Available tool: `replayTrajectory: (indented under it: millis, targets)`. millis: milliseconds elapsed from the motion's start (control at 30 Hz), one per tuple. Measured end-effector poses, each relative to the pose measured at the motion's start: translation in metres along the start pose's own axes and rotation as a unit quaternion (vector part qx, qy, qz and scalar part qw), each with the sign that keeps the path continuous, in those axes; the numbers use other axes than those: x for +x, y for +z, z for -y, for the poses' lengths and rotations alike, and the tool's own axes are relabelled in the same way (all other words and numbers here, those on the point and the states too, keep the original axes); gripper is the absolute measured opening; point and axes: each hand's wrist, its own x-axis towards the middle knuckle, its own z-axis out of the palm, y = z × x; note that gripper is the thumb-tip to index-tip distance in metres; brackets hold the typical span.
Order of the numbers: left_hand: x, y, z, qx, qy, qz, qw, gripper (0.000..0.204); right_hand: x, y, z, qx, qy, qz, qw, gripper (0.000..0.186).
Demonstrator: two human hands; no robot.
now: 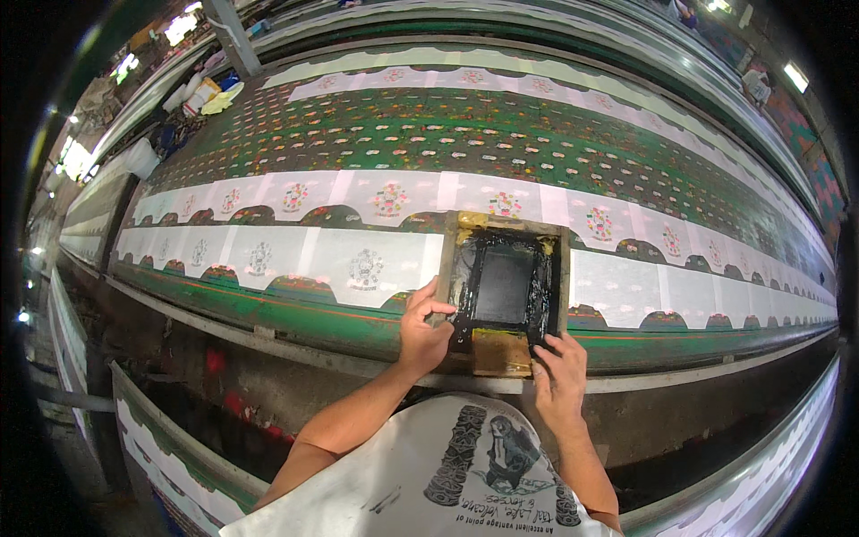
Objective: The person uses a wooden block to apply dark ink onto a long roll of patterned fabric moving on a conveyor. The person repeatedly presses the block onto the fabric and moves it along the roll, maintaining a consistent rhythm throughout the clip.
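Observation:
A wooden-edged screen printing frame [562,277] with black ink around its dark mesh lies over the nearer row of white fabric pieces [353,255]. My left hand [424,331] is closed on the frame's left edge, low down. At the lower right corner, my right hand [560,371] grips the frame with fingers on the outside and the thumb toward the inside. A yellow-brown flat piece [501,352] shows at the frame's near end; I cannot tell if it is separate. Left of the frame, the pieces carry black prints; to its right they look plain.
Behind lies a row of pinkish pieces [389,199] with coloured prints. The long green table [358,327] runs left to right, with a rail [313,358] along its near side. A post [231,38] and white containers [141,158] stand at the far left.

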Motion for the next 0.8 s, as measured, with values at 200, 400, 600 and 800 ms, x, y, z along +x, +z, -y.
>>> replayTrajectory:
  millis: [200, 400, 600, 800]
  targets:
    - [0.001, 0.005, 0.009, -0.014, -0.057, -0.012, 0.998, 0.025, 0.034, 0.001, 0.027, -0.029, -0.142, 0.148, 0.978, 0.045]
    - [0.002, 0.012, 0.012, -0.010, -0.058, -0.013, 0.998, 0.024, 0.056, 0.005, 0.029, -0.090, -0.170, 0.222, 0.956, 0.050]
    - [0.001, 0.013, 0.013, 0.002, -0.034, -0.033, 0.999, 0.020, 0.109, -0.013, 0.029, -0.048, -0.100, 0.351, 0.930, 0.050]
    - [0.002, 0.011, 0.016, 0.020, -0.024, -0.012, 0.999, 0.017, 0.172, 0.009, -0.005, -0.057, -0.062, 0.316, 0.945, 0.039]
